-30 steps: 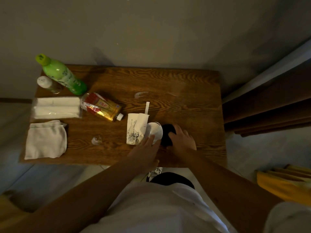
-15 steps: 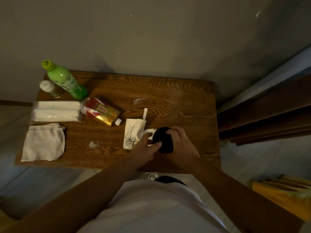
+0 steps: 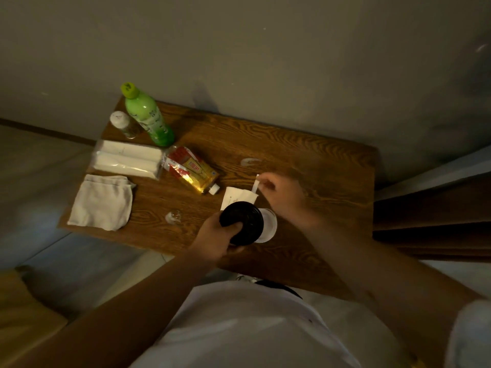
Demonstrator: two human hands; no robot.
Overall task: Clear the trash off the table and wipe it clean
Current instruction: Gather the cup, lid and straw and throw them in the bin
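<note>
My left hand point(image 3: 216, 236) grips a round black lid point(image 3: 242, 221), held just above the wooden table point(image 3: 305, 160). Under and beside the lid lies a white paper cup point(image 3: 268, 225) on its side, its printed body point(image 3: 236, 199) partly hidden by the lid. My right hand point(image 3: 283, 196) pinches the white straw point(image 3: 255, 185) that sticks out behind the cup. A yellow-red drink bottle point(image 3: 192, 170) lies on its side left of the cup. A small crumpled clear wrapper point(image 3: 172, 217) rests near the front edge. A grey cloth point(image 3: 102, 203) lies at the table's left front corner.
A tall green bottle point(image 3: 147, 116) and a small white-capped bottle point(image 3: 123, 124) stand at the back left. A clear pack of white rolls point(image 3: 127, 159) lies beside them. A pale smear point(image 3: 249, 162) marks the table's middle. A wall runs behind the table, dark furniture stands to the right.
The black lid passed from my right hand into my left hand. My right hand moved back and took hold of the straw. The camera swung so the table sits more to the right.
</note>
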